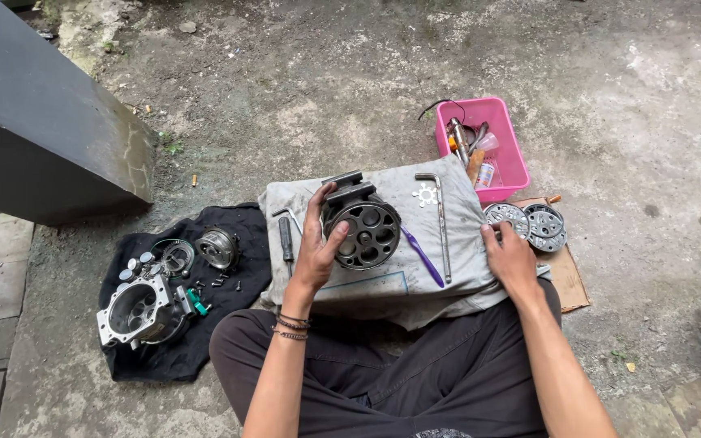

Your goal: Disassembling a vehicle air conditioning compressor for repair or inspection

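Sitting cross-legged on rough concrete ground [326,105], a person works over a grey cloth [399,284] spread in front of their knees. The left hand [318,247] is wrapped around the left side of a dark metal cylinder block [364,223], thumb across its face and fingers behind, clamped on it so the round end with its ring of bores faces the camera. The block stands tilted on the middle of the cloth, nearer the far edge. The right hand [511,259] lies palm down on the cloth's right edge with the fingers loosely together, gripping nothing that can be made out.

Between the hands on the cloth lie a purple toothbrush [422,255] and a long L-shaped hex key [441,223], with a small white gear-shaped gasket [425,194] near the far edge. A screwdriver [285,242] with a dark handle lies at the cloth's left edge.

Just past the right edge, two round valve plates [526,223] rest on a piece of cardboard [571,280]. A pink plastic tray [503,138] holding small tools sits at the cloth's far right corner.

Left of the grey cloth, a black cloth [229,300] carries an aluminium housing [138,312], a round pulley part [217,247] and scattered bolts. A dark slab [34,130] rises at the far left.
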